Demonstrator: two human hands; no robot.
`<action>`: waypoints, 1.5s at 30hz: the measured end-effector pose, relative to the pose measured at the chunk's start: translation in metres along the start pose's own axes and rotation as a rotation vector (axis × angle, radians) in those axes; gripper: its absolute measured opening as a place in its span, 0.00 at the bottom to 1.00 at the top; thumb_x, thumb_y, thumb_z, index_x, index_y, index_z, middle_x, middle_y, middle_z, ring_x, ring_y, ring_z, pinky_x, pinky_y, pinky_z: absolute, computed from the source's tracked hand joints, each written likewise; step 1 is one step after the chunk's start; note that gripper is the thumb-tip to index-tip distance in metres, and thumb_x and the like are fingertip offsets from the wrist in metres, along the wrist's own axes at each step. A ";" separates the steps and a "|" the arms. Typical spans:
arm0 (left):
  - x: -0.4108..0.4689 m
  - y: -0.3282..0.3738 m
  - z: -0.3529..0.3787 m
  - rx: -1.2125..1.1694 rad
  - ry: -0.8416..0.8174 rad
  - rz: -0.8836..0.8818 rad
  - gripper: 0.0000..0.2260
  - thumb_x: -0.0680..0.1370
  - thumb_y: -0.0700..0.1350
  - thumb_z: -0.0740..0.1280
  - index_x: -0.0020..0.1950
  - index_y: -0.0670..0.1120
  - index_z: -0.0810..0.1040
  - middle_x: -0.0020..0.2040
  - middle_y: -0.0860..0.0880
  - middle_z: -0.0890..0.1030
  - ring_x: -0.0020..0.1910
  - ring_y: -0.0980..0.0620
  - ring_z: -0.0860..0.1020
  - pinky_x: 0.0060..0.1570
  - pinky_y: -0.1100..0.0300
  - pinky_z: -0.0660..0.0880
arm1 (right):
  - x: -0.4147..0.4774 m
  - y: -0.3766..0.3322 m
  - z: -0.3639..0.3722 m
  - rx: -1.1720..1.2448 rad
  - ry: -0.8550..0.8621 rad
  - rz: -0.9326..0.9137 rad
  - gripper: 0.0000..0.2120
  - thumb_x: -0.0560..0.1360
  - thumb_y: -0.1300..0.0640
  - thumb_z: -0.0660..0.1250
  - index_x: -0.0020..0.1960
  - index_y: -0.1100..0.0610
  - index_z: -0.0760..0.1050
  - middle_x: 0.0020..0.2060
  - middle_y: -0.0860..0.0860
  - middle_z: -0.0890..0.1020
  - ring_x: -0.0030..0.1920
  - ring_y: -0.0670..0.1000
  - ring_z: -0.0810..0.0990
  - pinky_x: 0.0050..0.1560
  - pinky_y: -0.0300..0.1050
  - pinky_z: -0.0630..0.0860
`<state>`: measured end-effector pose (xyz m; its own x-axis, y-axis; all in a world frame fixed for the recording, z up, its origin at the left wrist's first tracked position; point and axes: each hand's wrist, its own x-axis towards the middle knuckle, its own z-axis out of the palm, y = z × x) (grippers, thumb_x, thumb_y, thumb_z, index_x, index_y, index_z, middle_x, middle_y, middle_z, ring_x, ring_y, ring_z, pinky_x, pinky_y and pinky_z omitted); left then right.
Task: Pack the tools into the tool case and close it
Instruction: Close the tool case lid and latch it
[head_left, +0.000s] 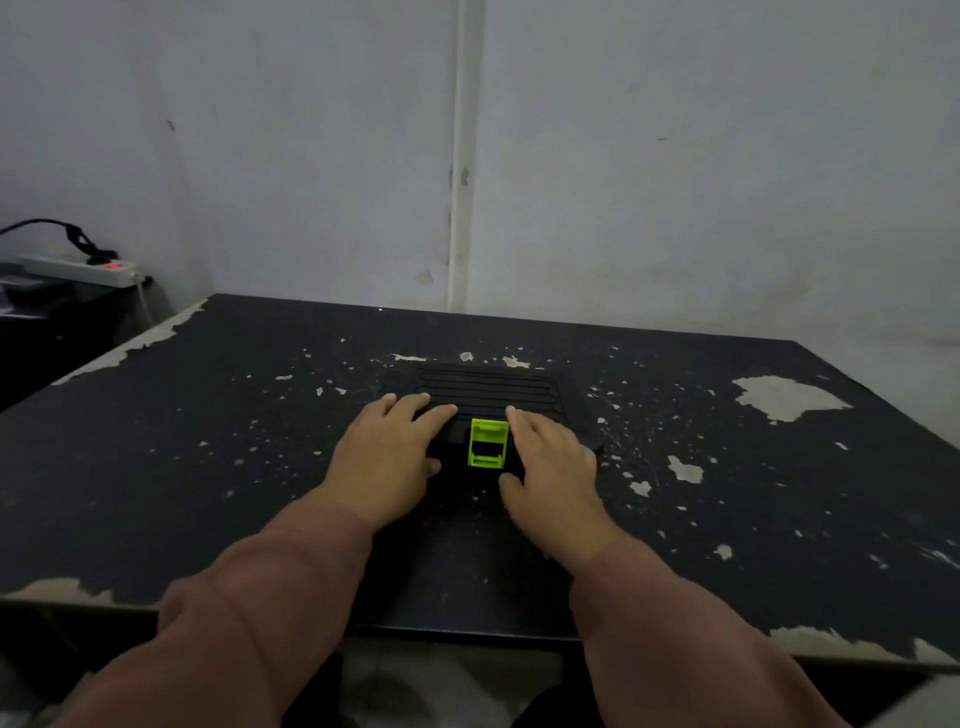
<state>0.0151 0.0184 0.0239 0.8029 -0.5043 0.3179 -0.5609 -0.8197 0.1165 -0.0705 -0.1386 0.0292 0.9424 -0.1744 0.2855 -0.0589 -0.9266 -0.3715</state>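
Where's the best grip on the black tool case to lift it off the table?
Probably the two short ends, from left and right. The black tool case lies flat with its lid down, wide and shallow; the green latch takes the near edge's middle. The left hand and right hand already flank it.

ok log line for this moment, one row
tool case: lid down on table | green latch: front centre | left hand, right hand: flat on case, flanking latch | loose tools: none visible

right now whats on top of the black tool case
Both hands rest on its closed lid: the left hand and the right hand, either side of the green latch. The case hides anything inside.
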 end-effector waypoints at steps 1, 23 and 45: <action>0.002 -0.001 0.000 -0.023 -0.002 -0.003 0.30 0.75 0.50 0.66 0.73 0.59 0.58 0.75 0.53 0.62 0.73 0.44 0.59 0.70 0.51 0.60 | 0.001 0.001 0.000 -0.017 -0.003 -0.011 0.31 0.73 0.55 0.61 0.73 0.50 0.55 0.72 0.46 0.61 0.71 0.49 0.57 0.69 0.51 0.55; 0.002 0.017 0.027 0.186 0.145 -0.112 0.39 0.58 0.68 0.71 0.65 0.54 0.68 0.64 0.45 0.74 0.64 0.37 0.70 0.55 0.38 0.69 | 0.005 0.023 0.027 -0.344 0.281 -0.144 0.31 0.59 0.44 0.74 0.59 0.50 0.72 0.57 0.47 0.80 0.51 0.51 0.79 0.46 0.50 0.73; -0.001 0.008 0.029 -0.003 0.261 -0.116 0.32 0.64 0.67 0.68 0.65 0.55 0.71 0.66 0.49 0.74 0.68 0.43 0.69 0.61 0.43 0.66 | 0.021 0.024 0.025 -0.012 0.356 -0.031 0.15 0.68 0.43 0.65 0.52 0.48 0.79 0.49 0.47 0.79 0.52 0.53 0.74 0.54 0.51 0.65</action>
<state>0.0158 0.0042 -0.0028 0.7826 -0.3200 0.5340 -0.4696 -0.8666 0.1689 -0.0441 -0.1559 0.0045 0.7701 -0.2491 0.5873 -0.0376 -0.9367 -0.3481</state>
